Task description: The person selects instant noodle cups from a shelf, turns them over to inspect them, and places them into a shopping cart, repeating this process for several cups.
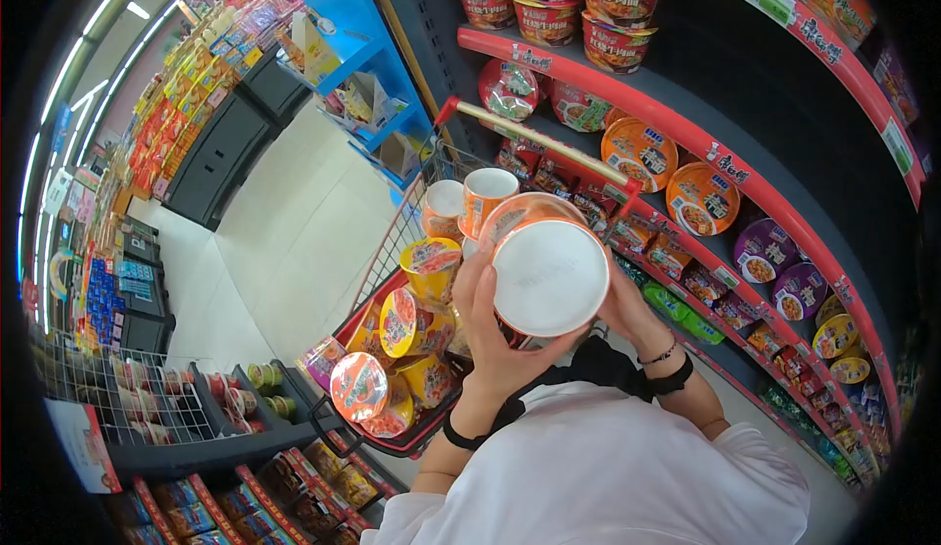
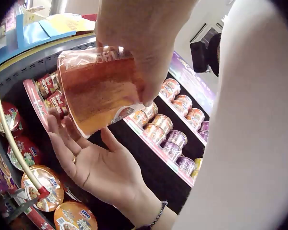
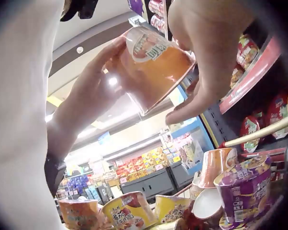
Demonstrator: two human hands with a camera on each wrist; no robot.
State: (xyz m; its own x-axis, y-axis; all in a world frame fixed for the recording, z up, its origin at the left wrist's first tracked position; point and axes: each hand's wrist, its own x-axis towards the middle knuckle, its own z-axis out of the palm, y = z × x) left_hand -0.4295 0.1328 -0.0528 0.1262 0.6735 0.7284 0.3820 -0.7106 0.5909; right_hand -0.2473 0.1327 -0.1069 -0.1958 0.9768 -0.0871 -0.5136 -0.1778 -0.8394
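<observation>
An orange-red noodle bowl [image 1: 551, 278] in clear wrap is held up over the person's front, its white base facing the head camera. My left hand [image 2: 144, 52] grips its side, fingers and thumb round it. My right hand [image 2: 103, 167] has its palm spread and its fingertips at the bowl's edge; in the right wrist view the fingers of this hand [image 3: 208, 72] look fairly straight. The wrapped side of the bowl [image 3: 156, 72] shows a label with green characters. Beyond the hands, a wire cart [image 1: 384, 251] holds several yellow, orange and white cups and bowls.
Red-edged shelves [image 1: 676, 128] with red, orange and purple noodle bowls rise on the right. The cart's pale bar [image 1: 539, 143] crosses close to them. A blue display rack [image 1: 358, 45] stands ahead. Low shelves [image 1: 260, 427] of packets lie at the left, beside a tiled aisle [image 1: 284, 222].
</observation>
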